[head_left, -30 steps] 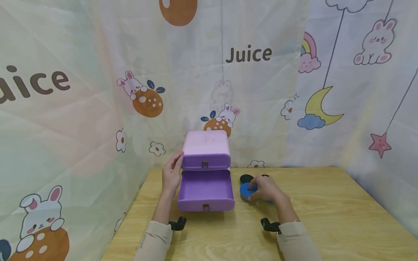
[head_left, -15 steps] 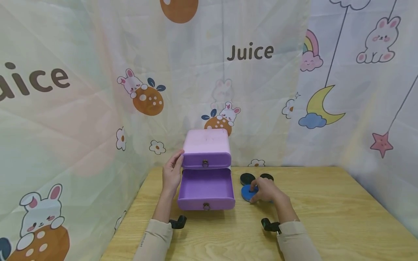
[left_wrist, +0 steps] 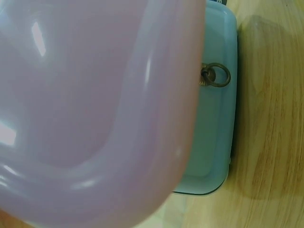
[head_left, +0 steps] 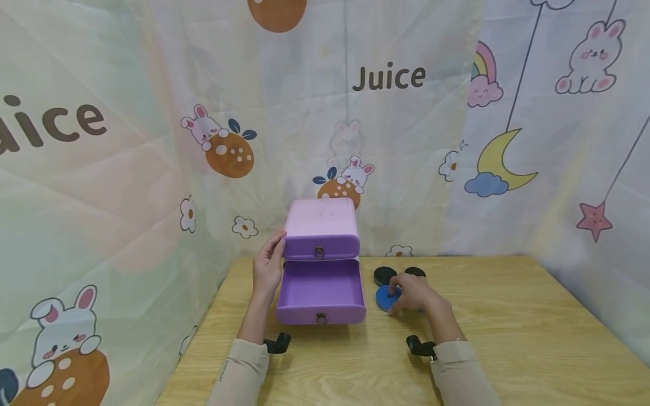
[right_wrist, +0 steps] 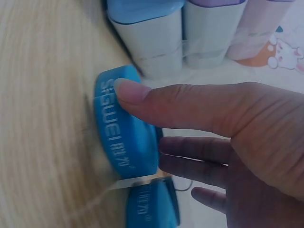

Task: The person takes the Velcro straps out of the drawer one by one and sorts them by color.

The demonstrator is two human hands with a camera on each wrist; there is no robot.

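My right hand (head_left: 413, 293) pinches a blue roll of tape (head_left: 388, 299) on the table, right of a small plastic drawer cabinet (head_left: 322, 217). The right wrist view shows my thumb on the printed side of this blue roll (right_wrist: 116, 126), the other fingers behind it. A second blue roll (right_wrist: 149, 206) lies beside it, mostly hidden by the hand in the head view. My left hand (head_left: 267, 268) rests its fingertips against the left edge of the purple upper drawer front (head_left: 299, 248). Below that, a purple drawer (head_left: 320, 285) is pulled out, with nothing in it.
Two black rolls stand behind the blue ones, the left black roll (head_left: 385, 275) and the right black roll (head_left: 415, 272). A lower blue-green drawer front (left_wrist: 213, 123) with a brass ring pull shows in the left wrist view. Printed cloth (head_left: 396, 186) hangs behind the table.
The blue roll and my right hand have shifted slightly toward me, showing more of the black rolls. My left hand stays at the cabinet. The head view has tilted a little.
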